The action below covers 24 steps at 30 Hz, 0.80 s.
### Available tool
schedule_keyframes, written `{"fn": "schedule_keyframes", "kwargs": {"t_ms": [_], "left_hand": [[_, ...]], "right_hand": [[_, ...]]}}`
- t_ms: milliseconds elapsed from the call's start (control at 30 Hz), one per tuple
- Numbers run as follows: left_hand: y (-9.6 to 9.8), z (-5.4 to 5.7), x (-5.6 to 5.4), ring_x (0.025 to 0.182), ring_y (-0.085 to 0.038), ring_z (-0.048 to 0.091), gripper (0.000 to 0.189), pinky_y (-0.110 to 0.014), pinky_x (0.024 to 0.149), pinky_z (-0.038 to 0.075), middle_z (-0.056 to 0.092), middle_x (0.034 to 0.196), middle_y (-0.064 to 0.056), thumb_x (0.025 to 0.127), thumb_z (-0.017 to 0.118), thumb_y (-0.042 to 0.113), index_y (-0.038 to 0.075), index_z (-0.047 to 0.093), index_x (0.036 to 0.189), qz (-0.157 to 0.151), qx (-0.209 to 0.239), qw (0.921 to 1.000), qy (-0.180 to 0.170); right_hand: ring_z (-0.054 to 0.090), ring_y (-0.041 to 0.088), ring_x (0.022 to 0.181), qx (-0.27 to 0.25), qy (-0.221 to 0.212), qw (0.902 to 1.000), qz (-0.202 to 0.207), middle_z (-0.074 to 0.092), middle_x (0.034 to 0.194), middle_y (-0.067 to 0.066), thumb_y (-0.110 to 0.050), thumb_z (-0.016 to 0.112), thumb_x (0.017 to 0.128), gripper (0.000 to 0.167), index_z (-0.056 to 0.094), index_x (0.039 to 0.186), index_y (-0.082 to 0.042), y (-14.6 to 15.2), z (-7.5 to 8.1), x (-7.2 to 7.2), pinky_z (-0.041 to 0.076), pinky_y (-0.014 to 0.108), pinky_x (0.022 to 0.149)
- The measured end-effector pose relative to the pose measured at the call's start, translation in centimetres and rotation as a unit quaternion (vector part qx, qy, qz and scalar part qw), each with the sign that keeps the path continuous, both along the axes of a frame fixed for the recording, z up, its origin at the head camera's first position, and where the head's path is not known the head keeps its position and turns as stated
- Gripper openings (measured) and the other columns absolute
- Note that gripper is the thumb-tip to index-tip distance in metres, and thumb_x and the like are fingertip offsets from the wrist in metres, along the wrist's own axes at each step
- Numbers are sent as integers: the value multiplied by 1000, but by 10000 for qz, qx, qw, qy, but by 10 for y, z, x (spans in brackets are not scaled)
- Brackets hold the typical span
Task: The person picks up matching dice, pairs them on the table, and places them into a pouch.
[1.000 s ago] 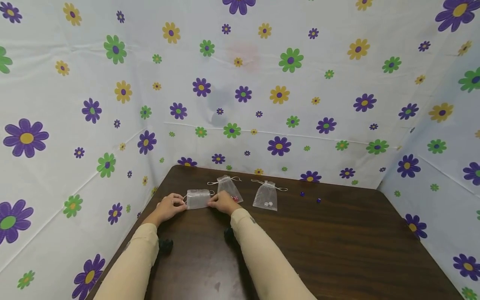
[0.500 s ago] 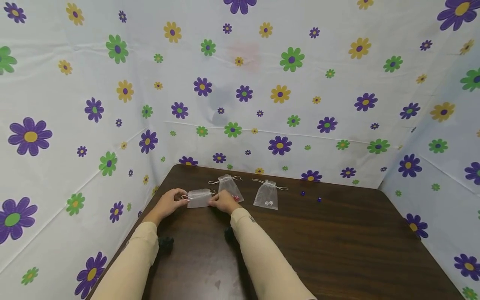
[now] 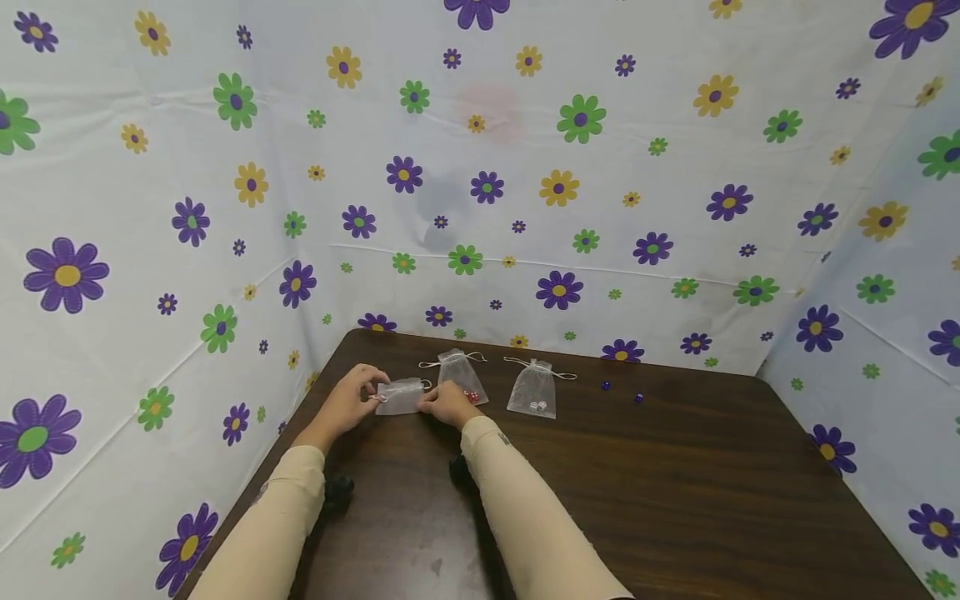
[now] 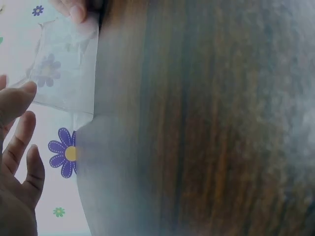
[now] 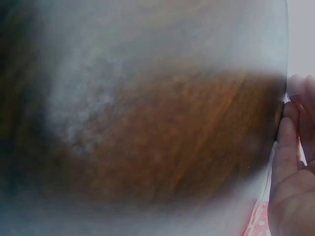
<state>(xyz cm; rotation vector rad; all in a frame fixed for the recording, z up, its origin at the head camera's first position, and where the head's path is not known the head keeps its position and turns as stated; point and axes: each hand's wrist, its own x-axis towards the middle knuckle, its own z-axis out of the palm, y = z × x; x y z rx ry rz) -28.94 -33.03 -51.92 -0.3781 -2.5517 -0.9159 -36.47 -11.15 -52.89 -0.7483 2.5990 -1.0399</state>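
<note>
A small white organza drawstring bag [image 3: 400,397] lies sideways near the table's left end, with no dice visible inside. My left hand [image 3: 349,400] pinches its left end beside the white cord, thumb below and fingers arched above. My right hand [image 3: 448,404] holds the bag's right end between thumb and fingertips. In the left wrist view the sheer bag [image 4: 69,73] stretches between the two hands, and the left thumb and fingers [image 4: 22,96] are at its near corner. The right wrist view shows my right hand [image 5: 293,187] only at the edge, with the bag mostly hidden.
Behind my right hand lies a second organza bag [image 3: 457,367] holding red dice [image 3: 472,396]. A third bag [image 3: 533,387] with white dice [image 3: 538,406] is to its right. Two blue dice [image 3: 606,386] sit loose farther right on the brown table [image 3: 675,483]. Flowered curtains [image 3: 480,208] enclose the table.
My left hand has shifted slightly up and to the right, its fingers lifting higher over the bag's left end and cord. The right hand keeps its place.
</note>
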Motion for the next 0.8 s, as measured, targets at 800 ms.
{"fn": "schedule_keyframes", "kwargs": {"t_ms": [800], "left_hand": [[-12, -1, -2, 91, -23, 69, 28, -36, 77, 55, 75, 107, -13, 92, 78, 24, 6, 77, 113, 60, 435, 9902, -1323]], "right_hand": [[63, 12, 99, -100, -62, 9999, 47, 76, 104, 1, -17, 75, 93, 11, 83, 98, -10, 1, -2, -2, 50, 28, 88]]}}
